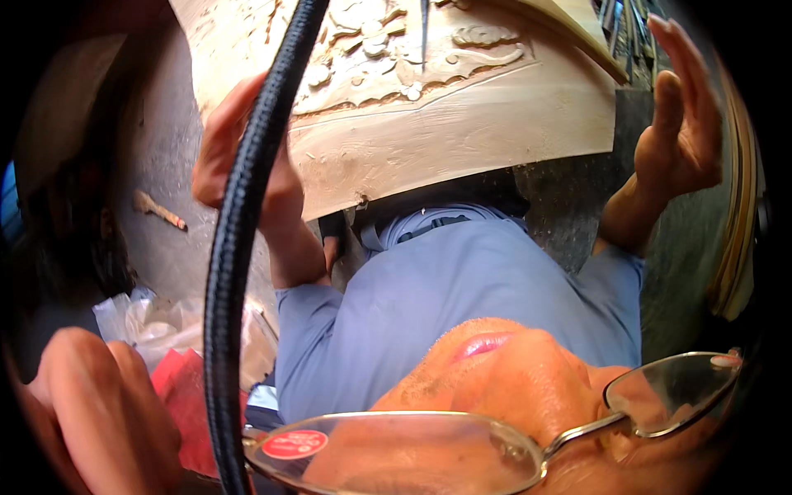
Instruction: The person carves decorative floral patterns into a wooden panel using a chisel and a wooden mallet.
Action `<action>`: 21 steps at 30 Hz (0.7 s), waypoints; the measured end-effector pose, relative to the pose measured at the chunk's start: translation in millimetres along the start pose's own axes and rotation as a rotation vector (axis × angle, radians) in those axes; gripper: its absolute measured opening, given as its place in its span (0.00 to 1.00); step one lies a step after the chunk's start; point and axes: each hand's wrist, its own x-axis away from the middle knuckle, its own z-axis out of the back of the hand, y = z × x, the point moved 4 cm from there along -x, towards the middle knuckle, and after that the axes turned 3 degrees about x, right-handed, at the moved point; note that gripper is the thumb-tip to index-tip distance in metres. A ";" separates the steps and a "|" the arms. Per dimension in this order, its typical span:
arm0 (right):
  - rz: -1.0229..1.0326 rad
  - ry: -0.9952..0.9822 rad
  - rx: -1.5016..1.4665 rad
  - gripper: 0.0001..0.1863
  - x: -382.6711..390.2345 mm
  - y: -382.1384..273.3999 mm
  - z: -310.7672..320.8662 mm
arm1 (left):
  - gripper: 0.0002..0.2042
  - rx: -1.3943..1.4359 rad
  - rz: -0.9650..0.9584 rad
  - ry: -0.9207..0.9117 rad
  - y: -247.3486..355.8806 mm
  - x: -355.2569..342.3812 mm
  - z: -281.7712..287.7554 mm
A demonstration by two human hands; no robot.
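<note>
My left hand (285, 186) is raised beside the left edge of a carved wooden panel (462, 144), partly hidden by a black braided cable (227, 272) close to the camera. Its fingers look loosely extended, with nothing visible in them. On the other side, my right hand (681, 136) is up off the panel's right corner, empty, fingers stretched upward and thumb apart. Raised scrolls and flower-like relief (375, 41) cover the panel's far part; its near strip is plain. A thin dark pointed tool (424, 33) shows over the carving.
Another person's hand (103, 404), fingers bent, is close at the lower left. A wooden-handled tool (161, 210) lies on the floor at left, near clear plastic bags (161, 322) and a red bag (183, 396). Several long tools (631, 37) stand at far right; wooden strips (738, 223) are below them.
</note>
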 end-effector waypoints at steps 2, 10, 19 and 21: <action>-0.066 -0.032 0.002 0.14 5.2 -7.4 -35.1 | 0.14 0.042 0.106 0.064 1.2 6.0 29.2; -0.186 -0.090 0.093 0.14 15.8 -11.3 -47.9 | 0.12 0.128 -0.084 0.101 6.6 -0.9 23.4; -0.371 -0.261 0.471 0.20 52.7 25.9 -78.0 | 0.08 0.153 0.134 0.071 4.8 18.9 -6.4; -0.346 -0.271 0.516 0.21 61.4 38.9 -80.3 | 0.08 0.175 0.232 0.064 0.1 28.8 -12.2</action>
